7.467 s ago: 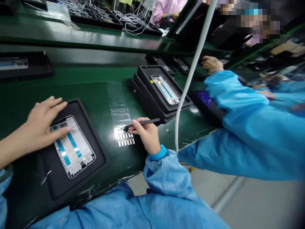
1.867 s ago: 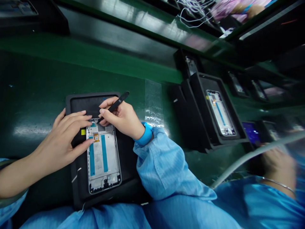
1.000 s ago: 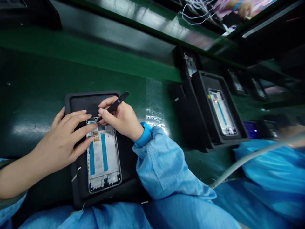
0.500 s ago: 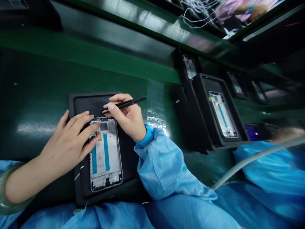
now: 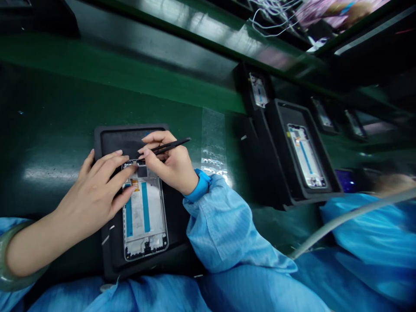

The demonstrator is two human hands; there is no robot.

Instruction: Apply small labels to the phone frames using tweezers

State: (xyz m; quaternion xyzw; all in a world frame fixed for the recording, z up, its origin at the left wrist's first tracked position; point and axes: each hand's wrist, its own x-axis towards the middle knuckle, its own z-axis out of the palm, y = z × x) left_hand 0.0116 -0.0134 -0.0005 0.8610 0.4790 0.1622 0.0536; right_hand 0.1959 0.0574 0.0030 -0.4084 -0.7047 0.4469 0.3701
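An opened phone frame (image 5: 152, 212) with blue strips and an orange flex cable lies in a black foam tray (image 5: 113, 141). My left hand (image 5: 97, 186) rests over the frame's upper left edge, fingers spread, its index fingertip and thumb on the part near the flex cable. Black tweezers (image 5: 167, 146) are pinched in my right hand (image 5: 172, 164), above the frame's top edge. Their tips point down left at that edge; my fingers partly hide them, so contact cannot be made out.
To the right, stacked black trays (image 5: 279, 151) hold another phone frame (image 5: 307, 156); more trayed frames stand behind. A grey hose (image 5: 351, 212) crosses the lower right, before a co-worker's blue sleeve (image 5: 367, 234). White cables (image 5: 276, 13) lie at the top.
My right hand has moved slightly down and left, bringing the tweezers closer to the frame's top edge. My left hand and the phone frame stay nearly where they were.
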